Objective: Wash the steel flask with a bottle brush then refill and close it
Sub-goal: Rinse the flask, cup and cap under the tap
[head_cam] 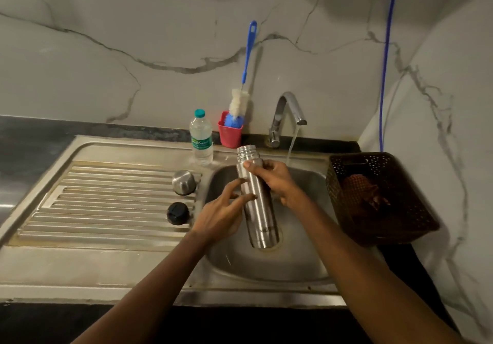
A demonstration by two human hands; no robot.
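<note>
A right hand (274, 181) is gripping the uncapped steel flask (256, 197) over the sink basin (306, 263), mouth pointing up and away, long axis near upright. The left hand (226, 210) is hovering open-fingered beside it, while a bottle brush (244, 76) is standing in a red cup (230, 132) and tap water is running

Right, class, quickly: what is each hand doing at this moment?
Left hand: open, fingers spread, fingertips at the steel flask, not gripping it.
Right hand: closed around the flask's upper part, holding it over the sink.
</note>
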